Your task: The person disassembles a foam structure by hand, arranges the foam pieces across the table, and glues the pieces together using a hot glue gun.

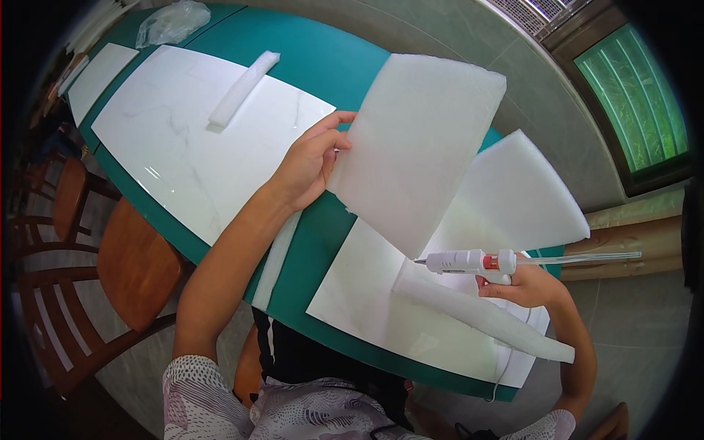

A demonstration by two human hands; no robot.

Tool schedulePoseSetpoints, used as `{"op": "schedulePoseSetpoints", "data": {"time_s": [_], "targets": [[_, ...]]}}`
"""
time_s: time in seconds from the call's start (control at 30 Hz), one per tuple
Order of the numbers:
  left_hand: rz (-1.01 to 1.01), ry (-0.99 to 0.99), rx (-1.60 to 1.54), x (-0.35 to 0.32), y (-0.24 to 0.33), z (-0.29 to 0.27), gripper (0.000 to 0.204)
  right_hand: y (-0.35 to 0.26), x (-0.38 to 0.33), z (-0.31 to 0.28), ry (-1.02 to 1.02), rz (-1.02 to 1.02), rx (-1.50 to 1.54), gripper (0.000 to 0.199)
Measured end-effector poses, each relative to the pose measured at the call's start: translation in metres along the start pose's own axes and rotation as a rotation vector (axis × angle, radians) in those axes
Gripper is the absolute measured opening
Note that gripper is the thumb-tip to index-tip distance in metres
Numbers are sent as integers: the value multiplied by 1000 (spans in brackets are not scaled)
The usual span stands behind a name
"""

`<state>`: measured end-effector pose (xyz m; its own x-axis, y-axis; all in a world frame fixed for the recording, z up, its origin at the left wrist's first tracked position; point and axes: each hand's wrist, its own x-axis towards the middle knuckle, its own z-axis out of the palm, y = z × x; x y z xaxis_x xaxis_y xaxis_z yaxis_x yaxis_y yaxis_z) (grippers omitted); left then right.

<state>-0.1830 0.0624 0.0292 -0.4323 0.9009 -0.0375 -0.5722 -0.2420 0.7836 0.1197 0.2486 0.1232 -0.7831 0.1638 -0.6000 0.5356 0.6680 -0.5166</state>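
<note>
My left hand [312,165] pinches the left edge of a white foam sheet [425,139], which is held up at a tilt over the table. In my right hand [532,282] is a white hot glue gun [466,262] with an orange-red part and a clear glue stick [587,258] poking out of its back. The gun's nozzle points left, close to the sheet's lower corner; I cannot tell if they touch. Below the gun, a long white foam strip [480,315] lies across a glossy white board [367,293]. A second foam sheet [521,194] leans behind the gun.
A green table [308,51] carries a large marble-patterned white board [165,110] with a short foam strip [244,89] on it. Another foam strip [275,268] lies near my left forearm. A plastic bag [174,22] sits far left. Wooden chairs [136,257] stand at left.
</note>
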Motion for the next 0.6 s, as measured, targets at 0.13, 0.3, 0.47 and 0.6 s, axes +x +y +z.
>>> {"op": "schedulePoseSetpoints", "data": {"time_s": [0.13, 0.3, 0.47, 0.6], "targets": [[3, 18, 24, -2, 2, 1, 42, -4, 0, -1, -45, 35, -31, 41], [70, 29, 193, -11, 16, 11, 48, -8, -4, -2, 0, -74, 18, 35], [227, 35, 641, -33, 38, 11, 39, 4, -25, -1, 89, -50, 102, 29], [309, -28, 827, -47, 51, 36, 31, 7, -53, 5, 268, 9, 339, 30]]}}
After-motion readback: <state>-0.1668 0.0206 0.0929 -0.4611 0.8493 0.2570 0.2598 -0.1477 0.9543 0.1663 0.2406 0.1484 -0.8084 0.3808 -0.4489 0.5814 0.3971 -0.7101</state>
